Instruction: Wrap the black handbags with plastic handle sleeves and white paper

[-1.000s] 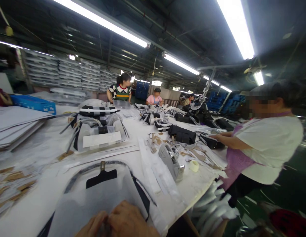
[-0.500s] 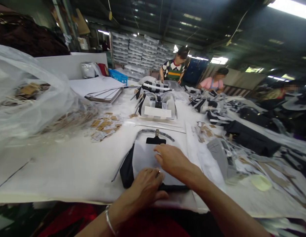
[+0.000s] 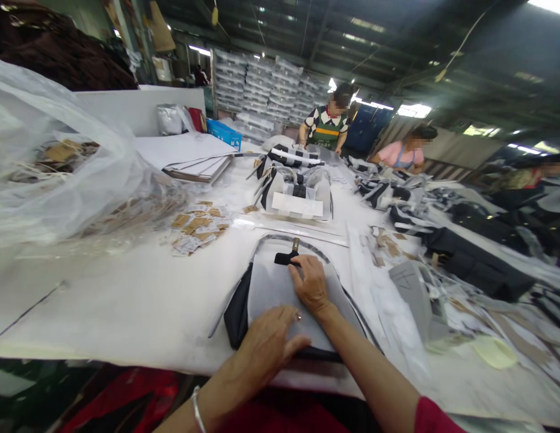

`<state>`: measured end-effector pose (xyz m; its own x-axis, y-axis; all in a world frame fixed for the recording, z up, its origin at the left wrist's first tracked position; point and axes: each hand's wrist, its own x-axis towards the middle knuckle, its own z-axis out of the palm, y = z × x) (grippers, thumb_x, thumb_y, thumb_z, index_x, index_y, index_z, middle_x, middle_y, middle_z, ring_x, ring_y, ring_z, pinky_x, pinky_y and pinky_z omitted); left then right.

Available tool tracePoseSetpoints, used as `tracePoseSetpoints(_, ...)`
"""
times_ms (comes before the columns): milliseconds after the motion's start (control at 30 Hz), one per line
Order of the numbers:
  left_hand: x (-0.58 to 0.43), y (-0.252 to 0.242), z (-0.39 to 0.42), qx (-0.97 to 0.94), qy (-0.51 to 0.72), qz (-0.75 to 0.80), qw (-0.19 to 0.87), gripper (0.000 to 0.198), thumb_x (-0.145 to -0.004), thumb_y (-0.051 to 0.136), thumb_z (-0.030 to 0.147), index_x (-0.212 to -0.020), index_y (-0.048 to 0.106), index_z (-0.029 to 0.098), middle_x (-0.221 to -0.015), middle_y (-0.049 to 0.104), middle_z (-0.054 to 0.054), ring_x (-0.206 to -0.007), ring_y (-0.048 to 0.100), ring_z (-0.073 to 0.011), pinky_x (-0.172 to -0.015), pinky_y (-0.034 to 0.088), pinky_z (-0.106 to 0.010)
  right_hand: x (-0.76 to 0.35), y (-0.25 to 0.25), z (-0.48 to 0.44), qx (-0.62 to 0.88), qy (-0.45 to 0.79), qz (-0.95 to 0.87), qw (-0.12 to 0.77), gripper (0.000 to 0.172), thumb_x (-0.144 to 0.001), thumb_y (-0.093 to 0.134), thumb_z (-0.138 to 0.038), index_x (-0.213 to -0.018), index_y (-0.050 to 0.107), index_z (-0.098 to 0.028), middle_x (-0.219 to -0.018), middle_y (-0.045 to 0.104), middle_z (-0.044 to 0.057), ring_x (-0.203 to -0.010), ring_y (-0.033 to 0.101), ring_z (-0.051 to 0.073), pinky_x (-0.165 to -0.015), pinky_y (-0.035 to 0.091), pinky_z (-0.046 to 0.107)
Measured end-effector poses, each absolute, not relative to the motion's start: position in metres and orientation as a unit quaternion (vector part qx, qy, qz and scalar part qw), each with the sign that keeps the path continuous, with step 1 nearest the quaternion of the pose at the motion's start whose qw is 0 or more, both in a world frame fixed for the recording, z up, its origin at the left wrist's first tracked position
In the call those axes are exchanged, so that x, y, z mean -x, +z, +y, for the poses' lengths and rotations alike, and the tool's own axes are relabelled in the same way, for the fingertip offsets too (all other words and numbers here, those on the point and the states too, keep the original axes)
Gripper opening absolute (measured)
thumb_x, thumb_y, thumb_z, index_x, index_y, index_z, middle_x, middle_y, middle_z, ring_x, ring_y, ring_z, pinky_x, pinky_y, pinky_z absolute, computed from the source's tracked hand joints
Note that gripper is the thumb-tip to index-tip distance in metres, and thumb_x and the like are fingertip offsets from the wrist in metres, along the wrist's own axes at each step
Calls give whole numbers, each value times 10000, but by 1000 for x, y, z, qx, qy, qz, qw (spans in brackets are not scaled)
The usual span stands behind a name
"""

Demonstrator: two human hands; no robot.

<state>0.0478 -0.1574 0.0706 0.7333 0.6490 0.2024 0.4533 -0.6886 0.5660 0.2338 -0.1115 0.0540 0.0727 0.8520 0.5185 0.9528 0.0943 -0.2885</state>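
A black handbag [image 3: 237, 313] lies before me on the white table. A pale grey sheet [image 3: 270, 279] covers its front, and a thin strap arches behind it. At the sheet's top edge is a black tab [image 3: 283, 258] with a small metal clasp [image 3: 296, 244]. My left hand [image 3: 268, 340] rests flat on the lower left of the sheet, fingers stretched out, a ring on one finger. My right hand [image 3: 312, 282] is on the upper part of the sheet, fingertips touching the tab, thumb and forefinger apart. Its other fingers are partly hidden.
Paper tags [image 3: 198, 225] lie in a pile left of the bag, near a clear plastic bag [image 3: 126, 168] of corded tags. Wrapped bags [image 3: 298, 207] stand ahead. Black bags and paper scraps crowd the right. Two people [image 3: 327, 126] work across the table; another is at far right.
My right hand has moved up to the black tab and now covers its right part. My left hand stays on the sheet. The whole view has shifted slightly.
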Motion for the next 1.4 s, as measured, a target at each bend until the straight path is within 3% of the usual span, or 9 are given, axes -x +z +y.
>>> tracePoseSetpoints(67,-50,74,-154,-897,189,329,226,141,-974,493,259,-998,607,178,-996,654,-56,-952,605,-214,-876,497,-378,-234,52,-111,647,-124,-675,332,197,-950,539,-321,-845,640,-188,-864,645,61,-895,531,217,-847,359,357)
tracePoseSetpoints(133,-52,80,-150,-916,146,332,170,191,-976,451,218,-902,623,178,-948,653,-65,-937,593,-239,-855,487,-419,-234,50,-110,633,-129,-702,300,251,-945,558,-337,-749,621,-194,-790,617,44,-831,506,203,-805,338,348)
tracePoseSetpoints(333,-31,101,-148,-957,-27,284,56,120,-903,542,140,-892,660,162,-876,682,-97,-892,632,-257,-703,487,-359,-232,43,-105,657,-89,-719,208,235,-949,553,-277,-752,645,-187,-820,631,50,-824,519,189,-770,353,315)
tracePoseSetpoints(467,-25,122,-142,-974,-85,207,44,108,-878,544,116,-873,647,149,-787,683,-87,-701,651,-231,-601,483,-336,-231,40,-103,661,-65,-718,208,241,-957,542,-287,-762,647,-194,-832,638,44,-822,545,175,-743,366,285)
tracePoseSetpoints(633,-83,128,-115,-973,-57,222,6,133,-873,518,71,-866,649,99,-791,698,-126,-721,680,-235,-601,490,-318,-232,43,-108,680,-48,-704,197,292,-985,505,-316,-753,637,-197,-837,651,41,-807,568,164,-700,347,275)
tracePoseSetpoints(800,-113,92,-95,-947,5,319,-39,275,-904,428,32,-1122,595,49,-909,697,-149,-774,682,-241,-621,506,-332,-236,46,-110,707,-58,-678,194,272,-989,500,-284,-780,650,-196,-818,668,34,-782,589,165,-686,331,284)
tracePoseSetpoints(967,-99,64,-92,-917,106,379,-69,202,-937,440,111,-1047,605,149,-941,657,-85,-910,635,-243,-823,516,-423,-238,48,-109,737,-81,-647,177,269,-973,523,-308,-786,676,-191,-828,692,59,-828,613,208,-741,330,319)
tracePoseSetpoints(1133,-98,56,-87,-886,200,418,-16,147,-916,580,274,-1006,646,178,-1032,655,-79,-1050,586,-254,-1012,423,-507,-241,52,-112,755,-71,-636,143,292,-974,513,-341,-793,699,-206,-840,718,74,-862,645,237,-751,355,340)
tracePoseSetpoints(1400,-99,44,-84,-878,177,442,39,167,-940,552,330,-987,661,213,-1005,671,-75,-967,605,-264,-882,455,-477,-241,54,-113,753,-42,-646,121,375,-993,467,-363,-789,742,-210,-807,752,102,-826,706,286,-790,422,407)
